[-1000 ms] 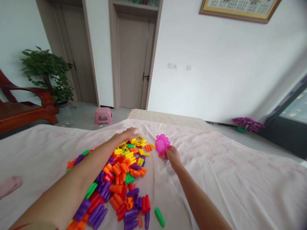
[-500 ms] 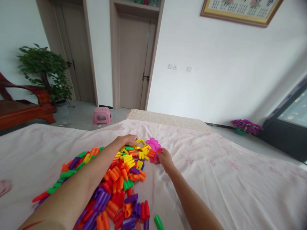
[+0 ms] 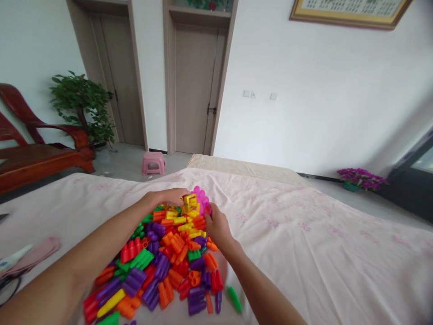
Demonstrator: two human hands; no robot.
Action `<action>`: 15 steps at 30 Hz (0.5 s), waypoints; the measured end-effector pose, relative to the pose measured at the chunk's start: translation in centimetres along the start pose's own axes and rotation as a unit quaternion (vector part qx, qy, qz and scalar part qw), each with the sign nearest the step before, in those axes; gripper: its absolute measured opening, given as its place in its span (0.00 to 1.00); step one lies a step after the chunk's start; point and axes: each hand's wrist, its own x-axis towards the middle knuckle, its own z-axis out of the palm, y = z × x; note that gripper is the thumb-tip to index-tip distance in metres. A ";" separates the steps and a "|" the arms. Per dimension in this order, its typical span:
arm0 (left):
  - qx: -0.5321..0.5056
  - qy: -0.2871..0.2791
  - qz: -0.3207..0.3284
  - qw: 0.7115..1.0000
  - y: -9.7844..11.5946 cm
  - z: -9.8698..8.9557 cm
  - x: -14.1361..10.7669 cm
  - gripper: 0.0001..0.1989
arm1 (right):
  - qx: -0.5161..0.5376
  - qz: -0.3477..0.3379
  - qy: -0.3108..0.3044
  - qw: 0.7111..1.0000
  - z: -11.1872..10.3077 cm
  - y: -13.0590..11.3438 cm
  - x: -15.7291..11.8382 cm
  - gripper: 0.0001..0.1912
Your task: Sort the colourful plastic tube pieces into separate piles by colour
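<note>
Here at the near end of the pile (image 3: 176, 243), a green peg (image 3: 234, 299) lies just off its right side, on the wrinkled cloth (image 3: 291, 271). It looks round enough to roll away if my right forearm brushes it or the cloth gets tugged. A purple block (image 3: 196, 301) sits at that same near end, another one a careless elbow could nudge.

Up to the pile's far end, and here's the action! My right hand (image 3: 219, 225) has a narrow grip on the rim of the pink scalloped piece (image 3: 203, 201), right against the pile's far right corner. That's an edge hold, so a load on the far side might tip it and spill. Across from it, my left hand (image 3: 171, 197) is at the yellow pieces (image 3: 194, 211); whether it grips any, I can't tell. Crowd them together and loose ones could skid off the pile's far edge, towards the pink stool (image 3: 154, 163) well beyond.
</note>
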 end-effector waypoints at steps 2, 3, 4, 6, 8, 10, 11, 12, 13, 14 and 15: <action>0.007 0.015 0.004 1.000 -0.5 -1.0 -2.3 0.17 | -0.050 -0.043 -0.010 0.998 -0.4 -2.1 -0.8 0.18; 0.009 0.026 0.003 1.000 -0.8 -1.4 -3.5 0.17 | -0.060 -0.057 -0.017 0.996 -0.5 -3.1 -1.2 0.19; 0.011 0.037 0.002 0.999 -1.1 -1.7 -4.6 0.18 | -0.065 -0.069 -0.023 0.995 -0.6 -3.9 -1.5 0.19; 0.012 0.057 -0.008 0.998 -1.9 -2.2 -6.8 0.18 | -0.062 -0.082 -0.025 0.994 -0.8 -5.0 -1.8 0.19; 0.013 0.091 -0.024 0.995 -3.1 -2.1 -9.0 0.17 | -0.038 -0.079 -0.020 0.996 -1.1 -5.0 -1.5 0.18; 0.018 0.164 -0.043 0.985 -4.7 -1.4 -11.3 0.17 | 0.016 -0.047 -0.015 0.999 -1.7 -3.7 -0.8 0.18; 0.020 0.212 -0.054 0.976 -5.5 -0.8 -12.5 0.18 | 0.050 -0.021 -0.012 0.998 -2.0 -2.5 -0.4 0.17; 0.020 0.261 -0.070 0.963 -6.5 0.0 -13.8 0.20 | 0.084 0.009 -0.008 0.996 -2.5 -1.1 0.0 0.17; 0.014 0.303 -0.092 0.948 -7.4 1.0 -15.0 0.23 | 0.114 0.038 -0.002 0.993 -3.0 0.6 0.3 0.17; 0.005 0.332 -0.114 0.936 -8.2 2.0 -16.3 0.27 | 0.133 0.065 0.008 0.989 -3.4 2.3 0.4 0.16; -0.009 0.355 -0.136 0.925 -9.0 3.2 -17.4 0.29 | 0.143 0.087 0.015 0.986 -3.8 4.0 0.5 0.16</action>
